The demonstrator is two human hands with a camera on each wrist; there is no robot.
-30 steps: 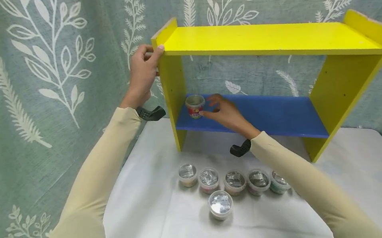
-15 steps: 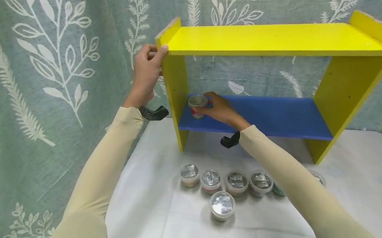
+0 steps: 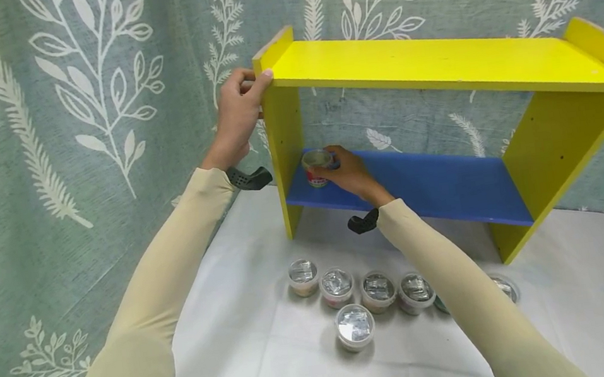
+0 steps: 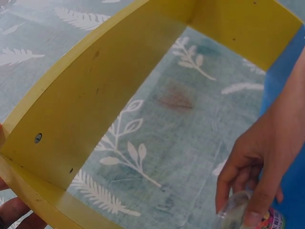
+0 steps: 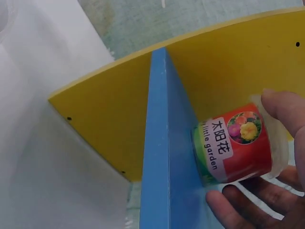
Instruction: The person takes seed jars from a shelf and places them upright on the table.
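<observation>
A clear plastic tub (image 5: pixel 238 148) with a red and green "little garden" flower label stands at the left end of the blue shelf board (image 3: pixel 438 180). My right hand (image 3: pixel 350 174) holds it near the rim, thumb on one side and fingers on the other, as the right wrist view shows. Up at the top left corner of the yellow shelf unit (image 3: pixel 435 66), my left hand (image 3: pixel 235 114) grips the side panel, its thumb on the front edge. In the left wrist view only its fingertips (image 4: pixel 14 210) show at the panel.
Several similar tubs with silvery tops, such as the front tub (image 3: pixel 354 327), stand on the white cloth-covered table (image 3: pixel 281 376) before the unit. My right sleeve (image 3: pixel 445 271) partly hides some of them. A green leaf-patterned curtain (image 3: pixel 157 42) hangs behind and to the left.
My right hand has moved left from beside the tub and taken hold of it. The left hand keeps its grip on the unit. The head view has shifted slightly.
</observation>
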